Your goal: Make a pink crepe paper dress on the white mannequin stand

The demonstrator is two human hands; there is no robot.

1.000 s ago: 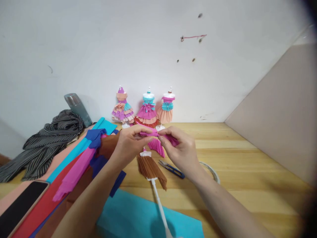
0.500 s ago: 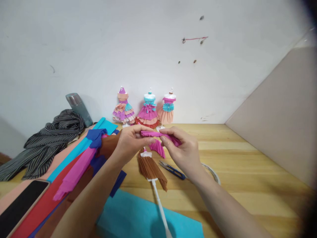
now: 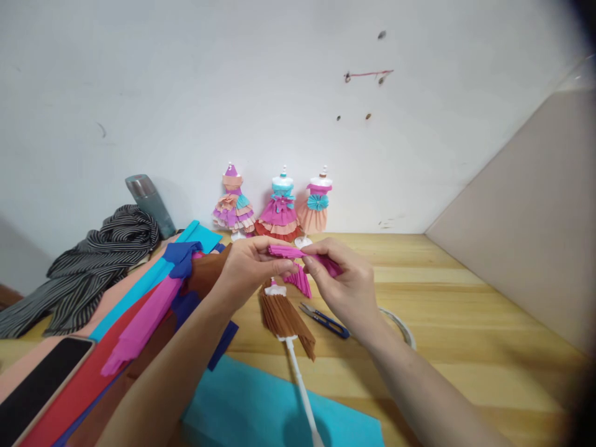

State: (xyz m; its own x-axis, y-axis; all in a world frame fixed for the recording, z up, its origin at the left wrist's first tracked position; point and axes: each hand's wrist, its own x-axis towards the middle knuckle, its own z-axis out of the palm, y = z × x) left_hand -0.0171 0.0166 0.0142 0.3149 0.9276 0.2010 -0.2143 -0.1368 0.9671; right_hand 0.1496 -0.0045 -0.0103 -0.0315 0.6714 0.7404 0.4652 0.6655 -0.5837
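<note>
"What did the hands have when you looked through the head camera?"

"I had both on the pink strip [image 3: 285,251], held up above the table [image 3: 479,310]. The right hand [image 3: 347,276] pinched it between thumb and forefinger near its middle, with more pink bunched under the palm. The left hand [image 3: 246,267] had the other end between fingers and thumb; how hard they pressed, I could not tell from where I sat."

"And right below them?"

"A pleated pink piece [image 3: 302,285] lay on the table, partly hidden by the left thumb. Nearer me was the white stand [image 3: 300,385], with a brown skirt [image 3: 285,315] around it. Its pole ran over the blue sheet [image 3: 242,397]. The snips [image 3: 326,320] lay just right of the skirt, blades pointing away from me, and a pale ring [image 3: 403,326] showed partly behind the right forearm."

"What stood farther back?"

"I counted three small dress forms [image 3: 279,214] upright in a row by the wall [image 3: 261,81]."

"On the left side?"

"I saw coloured paper [image 3: 144,326] in overlapping lengths, the phone [image 3: 44,385] on top of it, a striped cloth [image 3: 107,248] heaped behind, and a flask [image 3: 151,205] leaning beside the cloth."
</note>
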